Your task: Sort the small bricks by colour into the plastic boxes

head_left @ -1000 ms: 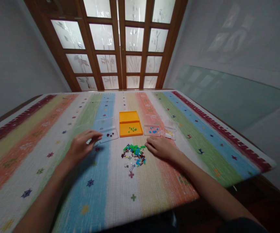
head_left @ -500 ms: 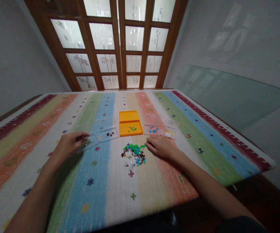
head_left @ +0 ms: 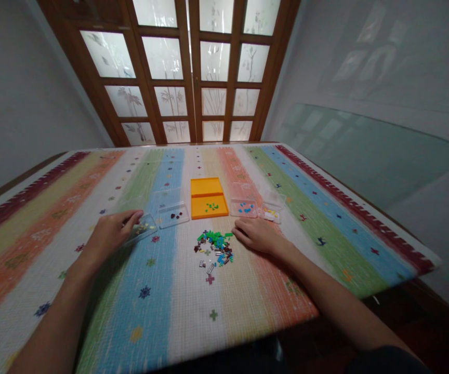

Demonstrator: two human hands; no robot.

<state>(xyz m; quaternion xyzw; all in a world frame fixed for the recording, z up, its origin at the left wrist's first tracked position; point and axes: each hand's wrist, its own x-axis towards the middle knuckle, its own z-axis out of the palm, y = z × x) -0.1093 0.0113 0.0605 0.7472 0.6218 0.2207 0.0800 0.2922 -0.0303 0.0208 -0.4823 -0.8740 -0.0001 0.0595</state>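
Note:
My left hand (head_left: 116,229) is over a clear plastic box (head_left: 152,234) with pale yellowish pieces in it. Its thumb and forefinger come together near the box's back edge; whatever may be between them is too small to make out. On the cloth, just right of a pile of small building bricks (head_left: 217,244), rests my right hand (head_left: 258,235). Its fingers lie loosely on the cloth, nothing visible in them, the tips close to a green brick (head_left: 228,235). Green, blue, dark brown and grey bricks make up the pile.
Behind the pile stands an open orange box (head_left: 195,214) with green pieces. A clear box (head_left: 162,225) holds dark pieces; clear boxes on the right hold blue pieces (head_left: 247,208) and yellow and white pieces (head_left: 271,214). A striped cloth (head_left: 193,311) covers the table.
My left thumb and fingers have shifted slightly over the left box, uncovering more of the pale pieces. My right hand and the pile look the same.

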